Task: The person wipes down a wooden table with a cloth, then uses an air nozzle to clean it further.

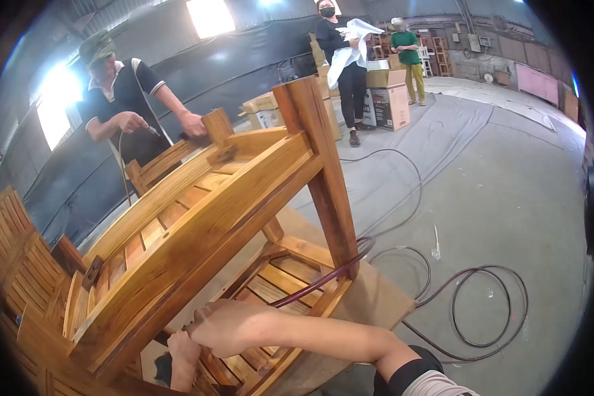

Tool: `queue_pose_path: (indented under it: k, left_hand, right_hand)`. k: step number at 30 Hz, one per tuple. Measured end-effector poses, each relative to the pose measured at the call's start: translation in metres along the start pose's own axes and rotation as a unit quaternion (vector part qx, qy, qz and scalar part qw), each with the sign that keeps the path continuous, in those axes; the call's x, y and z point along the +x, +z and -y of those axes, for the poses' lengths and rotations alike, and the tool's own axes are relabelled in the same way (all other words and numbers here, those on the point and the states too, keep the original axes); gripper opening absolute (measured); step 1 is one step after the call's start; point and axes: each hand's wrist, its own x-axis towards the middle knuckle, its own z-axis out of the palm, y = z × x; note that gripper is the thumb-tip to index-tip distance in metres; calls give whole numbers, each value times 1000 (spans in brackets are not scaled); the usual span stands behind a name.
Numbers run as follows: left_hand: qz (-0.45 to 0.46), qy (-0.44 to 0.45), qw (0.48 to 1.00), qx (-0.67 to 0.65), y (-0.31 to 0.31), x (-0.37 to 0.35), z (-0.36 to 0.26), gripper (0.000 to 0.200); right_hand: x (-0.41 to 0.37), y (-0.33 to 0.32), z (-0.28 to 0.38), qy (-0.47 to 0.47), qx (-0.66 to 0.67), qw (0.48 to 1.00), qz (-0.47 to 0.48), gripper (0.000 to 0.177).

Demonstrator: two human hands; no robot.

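Observation:
My right hand (224, 328) reaches in from the lower right, below the raised wooden chair frame (198, 251). Its fingers are curled and what they grip is hidden. A dark red hose (320, 280) runs up to just behind this hand. Close against it, my left hand (183, 350) is closed too, and I cannot make out what is in it. The frame is tilted, with a slatted underside and a thick leg (320, 178) at its right. Under my hands lies another slatted wooden piece (280, 280) on a brown board (386, 297).
Across the frame, a co-worker (129, 105) holds a thin-hosed tool (153, 131) and rests a hand on the wood. Another person (343, 59) carries white sheeting near cardboard boxes (387, 102). Someone in green (406, 53) stands behind. Slatted furniture (20, 257) stands left; hose coils (488, 310) lie right.

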Motion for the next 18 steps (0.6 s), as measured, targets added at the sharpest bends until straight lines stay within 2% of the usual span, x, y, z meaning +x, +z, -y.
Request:
queue_pose_path:
  k: [1, 4, 7, 9, 11, 12, 15, 16, 18]
  left_hand:
    - [-6, -8, 1000, 14, 1, 5, 4, 13]
    - [-107, -87, 988, 69, 34, 14, 16, 13]
    - [-121, -116, 976, 141, 38, 2, 0, 13]
    - [-96, -89, 980, 152, 42, 3, 10, 15]
    - [-48, -75, 987, 134, 28, 8, 3, 18]
    - [-70, -84, 984, 141, 26, 6, -2, 19]
    - [-56, -90, 982, 155, 26, 2, -9, 15]
    - [-53, -62, 986, 148, 33, 1, -1, 14]
    - [-88, -69, 989, 98, 39, -3, 3, 13]
  right_hand:
    - [0, 3, -3, 0, -4, 1000, -10, 24]
    - [4, 10, -10, -2, -12, 1000, -28, 21]
    - [5, 3, -12, 13, -31, 999, -5, 22]
    - [8, -1, -11, 28, -40, 999, 14, 23]
    - [14, 15, -24, -19, -48, 996, -76, 23]
    - [15, 18, -24, -40, -52, 990, -124, 23]
    - [6, 3, -12, -4, -50, 997, -67, 25]
    - [1, -12, -1, 25, -24, 999, -9, 27]
    - [-1, -10, 0, 18, 6, 1000, -14, 27]
